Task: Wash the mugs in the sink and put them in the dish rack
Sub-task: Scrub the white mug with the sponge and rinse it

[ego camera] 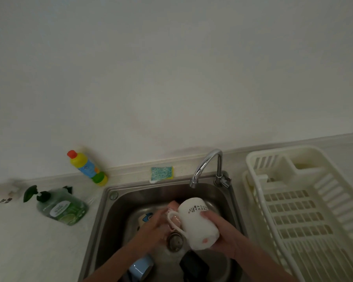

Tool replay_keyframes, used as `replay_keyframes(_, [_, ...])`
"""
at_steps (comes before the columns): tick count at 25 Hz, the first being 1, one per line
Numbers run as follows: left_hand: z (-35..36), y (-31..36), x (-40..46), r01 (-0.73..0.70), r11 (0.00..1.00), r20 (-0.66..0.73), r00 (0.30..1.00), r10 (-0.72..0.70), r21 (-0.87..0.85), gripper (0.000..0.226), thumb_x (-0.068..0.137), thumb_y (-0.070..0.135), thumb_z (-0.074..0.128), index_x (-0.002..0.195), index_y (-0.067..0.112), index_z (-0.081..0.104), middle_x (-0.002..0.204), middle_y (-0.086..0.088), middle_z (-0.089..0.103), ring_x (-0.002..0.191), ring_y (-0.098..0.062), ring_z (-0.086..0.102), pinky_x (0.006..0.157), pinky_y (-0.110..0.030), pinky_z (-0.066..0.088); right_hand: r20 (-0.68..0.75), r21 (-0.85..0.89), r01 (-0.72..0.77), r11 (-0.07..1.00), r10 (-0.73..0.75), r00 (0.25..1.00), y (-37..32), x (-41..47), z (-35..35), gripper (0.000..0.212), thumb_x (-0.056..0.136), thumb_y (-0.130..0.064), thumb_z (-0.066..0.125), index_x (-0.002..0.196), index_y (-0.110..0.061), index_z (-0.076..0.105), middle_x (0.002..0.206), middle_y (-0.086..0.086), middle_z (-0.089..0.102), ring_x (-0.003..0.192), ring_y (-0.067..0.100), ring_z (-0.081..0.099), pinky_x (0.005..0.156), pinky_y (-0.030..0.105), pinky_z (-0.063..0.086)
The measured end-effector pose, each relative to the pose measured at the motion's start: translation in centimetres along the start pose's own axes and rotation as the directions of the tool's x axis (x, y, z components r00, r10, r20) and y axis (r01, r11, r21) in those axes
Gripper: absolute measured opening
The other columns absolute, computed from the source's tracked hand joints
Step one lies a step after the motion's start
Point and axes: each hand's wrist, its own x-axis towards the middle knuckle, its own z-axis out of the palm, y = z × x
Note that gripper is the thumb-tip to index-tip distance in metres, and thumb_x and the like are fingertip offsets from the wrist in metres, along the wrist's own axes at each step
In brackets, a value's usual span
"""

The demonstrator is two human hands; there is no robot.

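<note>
Over the sink (110, 202), the right hand (222, 233) wraps curled fingers round the white mug (196, 222); the left hand (153, 231) sits by its handle, grip blurred. Wet glazed ceramic looks slippery and breakable, so the body hold seems safest.

Only the person's two forearms and hands show, coming in from the near edge of the scene. Both forearms are bare, with no sleeve showing. The left hand (154, 231) and the right hand (220, 235) carry no gloves, rings, watch or bands that can be made out.
</note>
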Motion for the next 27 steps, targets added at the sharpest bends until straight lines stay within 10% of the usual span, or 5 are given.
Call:
replay_keyframes(3, [1.2, 1.6, 1.1, 0.321, 0.841, 0.167, 0.947, -0.275, -0.435, 0.036, 0.096, 0.024, 0.059, 0.124, 0.001, 0.059, 0.113, -0.027, 0.068, 0.103, -0.047, 0.066, 0.09, -0.058, 0.054, -0.004, -0.114, 0.145, 0.983, -0.146, 0.989, -0.1, 0.7, 0.4, 0.056, 0.081, -0.015, 0.074, 0.133, -0.014, 0.051, 0.118, 0.022, 0.068, 0.098, 0.039, 0.07, 0.074, 0.05, 0.059])
replay_keyframes(14, [1.8, 2.4, 4.8, 0.157, 0.921, 0.123, 0.985, -0.12, -0.358, 0.035, 0.086, -0.005, 0.056, 0.118, 0.009, 0.061, 0.11, -0.026, 0.068, 0.098, -0.045, 0.069, 0.079, -0.062, 0.056, 0.107, -0.681, 0.241, 0.691, -0.231, 0.967, -2.9, 1.8, -1.1, 0.11, 0.061, -0.001, 0.085, 0.144, -0.04, 0.025, 0.125, 0.006, 0.066, 0.113, 0.022, 0.066, 0.099, 0.05, 0.052])
replay_keyframes(19, [2.1, 3.1, 6.3, 0.068, 0.96, -0.002, 0.997, -0.071, -0.272, 0.037, 0.09, -0.007, 0.047, 0.109, 0.016, 0.068, 0.098, -0.02, 0.072, 0.087, -0.04, 0.072, 0.072, -0.06, 0.059, 0.088, -0.739, 0.267, 0.619, -0.304, 0.949, -4.9, 1.5, -1.6, 0.073, 0.075, -0.021, 0.084, 0.138, -0.025, 0.048, 0.124, -0.003, 0.066, 0.112, 0.011, 0.065, 0.097, 0.037, 0.053])
replay_keyframes(24, [1.8, 3.0, 6.9, -0.02, 0.971, -0.165, 0.986, -0.02, -0.24, 0.042, 0.088, -0.011, 0.052, 0.111, 0.019, 0.07, 0.095, -0.012, 0.074, 0.087, -0.034, 0.072, 0.077, -0.058, 0.058, -0.118, -0.963, 0.143, 0.23, -0.831, 0.543, -7.7, 2.6, -2.7, 0.047, 0.085, -0.05, 0.068, 0.122, -0.022, 0.065, 0.13, 0.001, 0.058, 0.117, 0.015, 0.056, 0.104, 0.029, 0.04])
replay_keyframes(27, [2.1, 3.1, 6.7, -0.044, 0.969, -0.194, 0.981, -0.004, -0.243, 0.035, 0.091, -0.009, 0.05, 0.11, 0.016, 0.066, 0.101, -0.012, 0.071, 0.09, -0.035, 0.071, 0.074, -0.056, 0.059, -0.073, -0.996, -0.078, 0.034, -0.814, 0.577, -8.3, 3.8, -3.0, 0.047, 0.092, -0.038, 0.063, 0.134, -0.019, 0.056, 0.145, 0.009, 0.041, 0.134, 0.025, 0.043, 0.111, 0.033, 0.033])
